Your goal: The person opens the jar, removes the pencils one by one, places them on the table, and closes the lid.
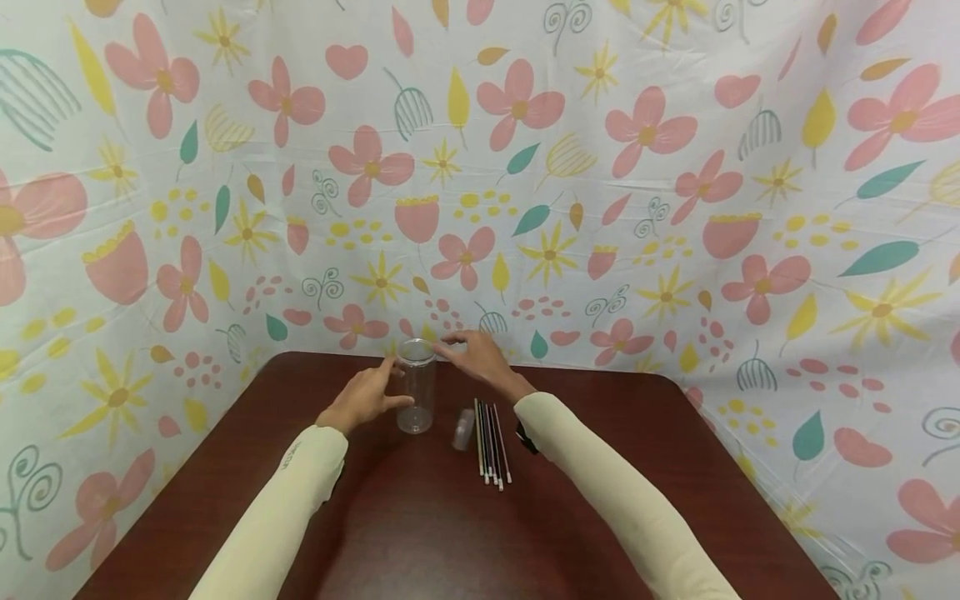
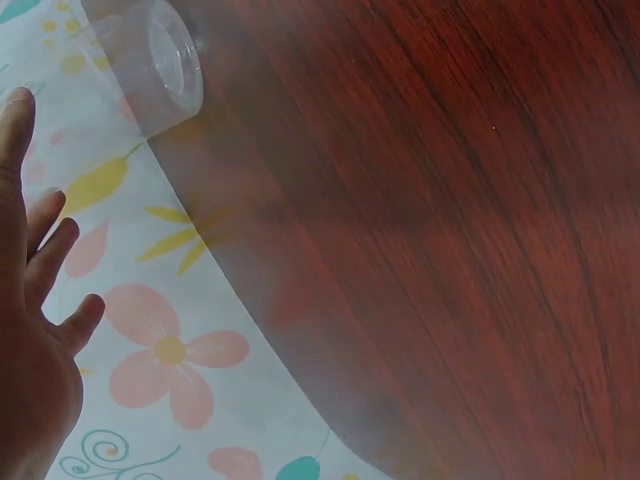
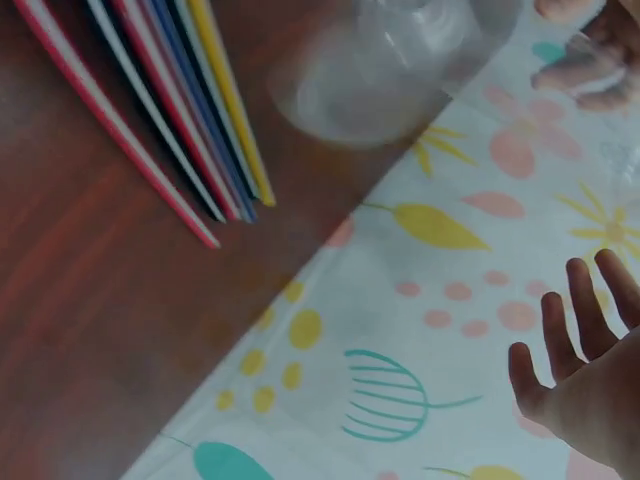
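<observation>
A clear cylindrical jar (image 1: pixel 416 392) stands upright on the table between the two hands, its round top uncovered. The left hand (image 1: pixel 365 397) is at the jar's left side, thumb and fingers spread; whether they touch it cannot be told. Near the rim on the right, the right hand (image 1: pixel 477 358) reaches over with extended fingers. In the left wrist view the jar (image 2: pixel 165 70) lies just beyond the left fingers (image 2: pixel 15 135). The right wrist view shows the right hand (image 3: pixel 590 375) with fingers apart and nothing held.
Right of the jar lies a bundle of several thin pencils (image 1: pixel 491 442), of various colours, with pale ends towards the wearer. Between jar and pencils is a small clear plastic piece (image 1: pixel 463 429). A flowered cloth (image 1: pixel 465 208) hangs behind the dark wooden table (image 1: pixel 420 525).
</observation>
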The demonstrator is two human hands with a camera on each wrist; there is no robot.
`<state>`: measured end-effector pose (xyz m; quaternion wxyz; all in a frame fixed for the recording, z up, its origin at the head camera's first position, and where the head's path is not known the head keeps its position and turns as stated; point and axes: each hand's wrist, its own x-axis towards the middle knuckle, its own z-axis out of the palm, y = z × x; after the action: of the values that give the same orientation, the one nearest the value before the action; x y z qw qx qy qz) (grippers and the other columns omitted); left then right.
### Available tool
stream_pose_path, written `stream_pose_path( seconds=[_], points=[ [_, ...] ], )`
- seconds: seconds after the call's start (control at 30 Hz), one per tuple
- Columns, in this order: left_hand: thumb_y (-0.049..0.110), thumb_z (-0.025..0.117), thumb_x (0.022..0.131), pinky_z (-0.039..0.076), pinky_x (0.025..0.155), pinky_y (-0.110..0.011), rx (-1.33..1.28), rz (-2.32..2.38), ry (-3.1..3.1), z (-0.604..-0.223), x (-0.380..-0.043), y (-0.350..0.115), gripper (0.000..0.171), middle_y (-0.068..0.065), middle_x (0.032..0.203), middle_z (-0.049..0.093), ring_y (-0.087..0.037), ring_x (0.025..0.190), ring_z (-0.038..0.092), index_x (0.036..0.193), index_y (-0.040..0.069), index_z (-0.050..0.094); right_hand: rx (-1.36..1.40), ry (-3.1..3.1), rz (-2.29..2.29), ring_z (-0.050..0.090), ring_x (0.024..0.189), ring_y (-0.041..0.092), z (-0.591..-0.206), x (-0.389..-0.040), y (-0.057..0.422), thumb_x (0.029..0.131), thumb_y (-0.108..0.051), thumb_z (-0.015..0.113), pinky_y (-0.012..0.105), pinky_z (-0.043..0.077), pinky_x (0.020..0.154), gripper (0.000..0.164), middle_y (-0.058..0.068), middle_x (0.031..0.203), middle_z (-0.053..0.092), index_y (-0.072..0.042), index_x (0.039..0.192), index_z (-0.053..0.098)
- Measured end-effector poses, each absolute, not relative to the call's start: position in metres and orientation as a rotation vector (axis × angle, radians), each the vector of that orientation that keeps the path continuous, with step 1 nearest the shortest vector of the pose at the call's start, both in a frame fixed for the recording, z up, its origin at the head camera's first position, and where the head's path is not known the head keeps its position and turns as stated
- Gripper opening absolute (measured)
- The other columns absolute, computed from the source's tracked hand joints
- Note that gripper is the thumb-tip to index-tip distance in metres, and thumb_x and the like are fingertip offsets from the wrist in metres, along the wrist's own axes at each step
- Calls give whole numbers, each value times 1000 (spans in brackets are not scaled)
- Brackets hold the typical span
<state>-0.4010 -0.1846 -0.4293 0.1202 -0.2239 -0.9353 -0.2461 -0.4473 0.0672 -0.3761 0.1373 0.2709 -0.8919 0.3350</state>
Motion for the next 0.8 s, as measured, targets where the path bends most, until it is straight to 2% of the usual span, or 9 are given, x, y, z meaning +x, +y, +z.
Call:
stream_pose_path(
  seconds=[0.2, 0.37, 0.53, 0.8],
  points=[
    [36, 81, 92, 55, 94, -50, -679, -708, -2712, -426, -402, -185, 66, -14, 134, 68, -35, 114, 69, 141, 10, 45, 841, -2602, 1015, 64, 125, 25, -389, -438, 78, 101, -57, 60, 47, 51, 104, 46, 0, 131, 71, -21, 126, 75],
    [38, 81, 92, 54, 96, -52, -668, -703, -2724, -420, -404, -184, 66, -14, 136, 67, -37, 117, 67, 141, 11, 44, 953, -2589, 843, 65, 121, 22, -404, -427, 89, 98, -56, 66, 45, 52, 103, 47, 0, 128, 72, -18, 126, 75],
    [39, 81, 92, 52, 98, -53, -638, -715, -2753, -418, -404, -185, 67, -13, 138, 66, -37, 119, 65, 142, 12, 44, 1177, -2628, 537, 64, 118, 18, -428, -407, 90, 92, -59, 72, 42, 52, 101, 51, -3, 126, 72, -20, 125, 76],
    [41, 79, 93, 54, 96, -51, -608, -728, -2794, -425, -401, -185, 70, -11, 140, 64, -35, 119, 66, 144, 11, 43, 1512, -2642, 160, 61, 125, 18, -463, -378, 77, 83, -71, 75, 52, 48, 106, 68, -4, 134, 68, -26, 135, 71]
  ],
)
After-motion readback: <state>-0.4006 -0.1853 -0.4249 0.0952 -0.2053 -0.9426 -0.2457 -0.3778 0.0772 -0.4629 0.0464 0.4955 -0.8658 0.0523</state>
